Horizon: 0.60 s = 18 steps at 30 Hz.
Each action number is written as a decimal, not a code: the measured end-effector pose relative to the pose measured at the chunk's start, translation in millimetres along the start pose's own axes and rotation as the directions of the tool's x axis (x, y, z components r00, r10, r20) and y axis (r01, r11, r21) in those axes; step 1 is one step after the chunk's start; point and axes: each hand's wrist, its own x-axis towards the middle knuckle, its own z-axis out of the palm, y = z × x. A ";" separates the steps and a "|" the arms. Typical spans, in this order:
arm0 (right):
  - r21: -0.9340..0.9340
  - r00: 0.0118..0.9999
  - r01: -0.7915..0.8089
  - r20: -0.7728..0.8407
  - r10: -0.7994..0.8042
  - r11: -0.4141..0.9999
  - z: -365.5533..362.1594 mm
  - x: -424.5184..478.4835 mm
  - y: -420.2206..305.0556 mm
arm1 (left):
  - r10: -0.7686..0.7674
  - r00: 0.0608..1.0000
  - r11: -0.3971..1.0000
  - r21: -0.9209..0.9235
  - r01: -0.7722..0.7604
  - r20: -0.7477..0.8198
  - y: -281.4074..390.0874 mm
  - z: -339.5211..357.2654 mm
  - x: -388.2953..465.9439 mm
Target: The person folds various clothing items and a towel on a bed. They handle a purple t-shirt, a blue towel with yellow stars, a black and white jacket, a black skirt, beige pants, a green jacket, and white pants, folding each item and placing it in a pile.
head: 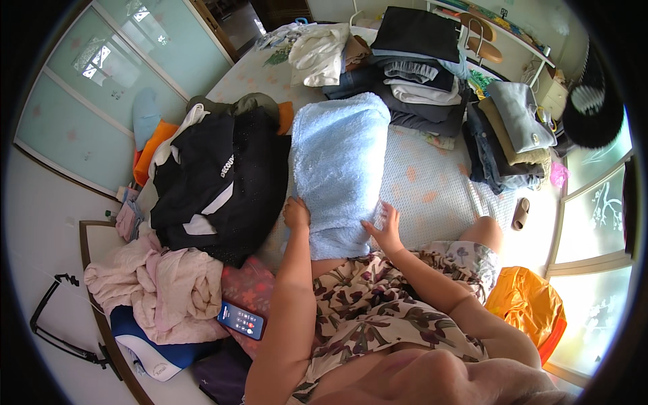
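Observation:
A light blue fleece blanket [339,152], folded into a long rectangle, lies on the bed in front of me, its near end by my lap. At its left edge rests my left hand [296,212], fingers curled against the fabric; whether it grips is hard to tell. My right hand [386,227] is at the near right edge, thumb and fingers apart, touching the fleece. Dark clothing with white panels [217,177] lies heaped just left of the blanket. Beyond the blanket stands a stack of folded clothes [420,96], with a black folded item [415,34] on top.
More folded clothes [516,121] are piled at the bed's right side. White crumpled fabric [319,55] lies at the far end. A pink quilt [177,288], a lit phone [241,320] and a blue-and-white pillow [157,354] are at lower left. An orange bag [529,304] stands at right.

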 end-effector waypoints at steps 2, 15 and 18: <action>0.298 0.802 -0.568 0.407 0.437 0.767 -13.8 -8.9 13.2 | -0.025 0.997 0.952 -0.306 0.003 -0.070 -1.8 4.4 -1.9; 0.407 0.788 -0.606 0.422 0.448 0.684 -81.3 32.3 -69.6 | 0.301 0.722 0.293 -0.781 0.551 0.623 73.0 -102.8 -62.4; 0.384 0.929 -0.287 0.337 0.156 0.877 -180.1 51.6 -42.9 | 0.409 0.634 0.097 -0.722 0.685 0.656 137.4 -95.4 -160.2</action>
